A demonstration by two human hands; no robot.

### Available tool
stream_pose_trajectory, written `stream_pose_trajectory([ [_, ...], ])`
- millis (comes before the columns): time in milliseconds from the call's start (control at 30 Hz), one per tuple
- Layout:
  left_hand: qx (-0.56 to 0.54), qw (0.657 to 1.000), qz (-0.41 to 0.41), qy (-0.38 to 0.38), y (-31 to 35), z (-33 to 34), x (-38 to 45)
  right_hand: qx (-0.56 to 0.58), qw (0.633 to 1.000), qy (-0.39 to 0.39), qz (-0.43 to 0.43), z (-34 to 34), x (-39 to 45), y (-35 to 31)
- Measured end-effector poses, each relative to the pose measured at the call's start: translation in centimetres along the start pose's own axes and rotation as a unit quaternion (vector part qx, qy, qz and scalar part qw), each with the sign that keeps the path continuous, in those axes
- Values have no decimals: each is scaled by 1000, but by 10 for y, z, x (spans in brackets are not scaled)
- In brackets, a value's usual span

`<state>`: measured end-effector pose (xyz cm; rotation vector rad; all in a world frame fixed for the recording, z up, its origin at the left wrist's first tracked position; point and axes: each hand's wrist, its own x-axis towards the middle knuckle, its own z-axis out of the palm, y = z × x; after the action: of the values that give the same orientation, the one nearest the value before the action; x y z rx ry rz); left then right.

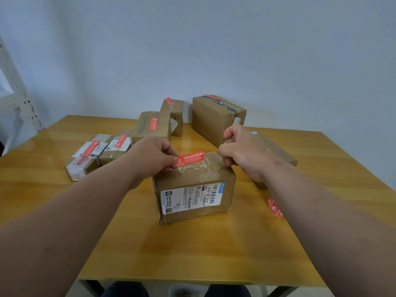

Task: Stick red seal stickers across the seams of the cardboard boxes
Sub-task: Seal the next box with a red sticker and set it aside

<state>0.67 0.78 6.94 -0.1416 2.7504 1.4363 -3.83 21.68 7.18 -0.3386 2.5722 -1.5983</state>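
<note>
My left hand pinches the red rectangular seal sticker over the brown cardboard box; right hand, fingers curled, steadies the box's far edge. Next I'd press it flat across the seam.

Both arms outstretched — left hand pinching, right hand curled (contents unclear).

seven cardboard boxes on one table: one near box at the centre, three far left, two at the far middle, one right behind the right arm. six red stickers show: five on boxes, one loose sticker at the right. two hands.
</note>
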Motion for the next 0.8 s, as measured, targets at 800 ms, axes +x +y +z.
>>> stream_pose_trajectory([
  [800, 78, 996, 42, 16, 8, 6, -2, -125, 991, -44, -34, 9, -2, -4],
])
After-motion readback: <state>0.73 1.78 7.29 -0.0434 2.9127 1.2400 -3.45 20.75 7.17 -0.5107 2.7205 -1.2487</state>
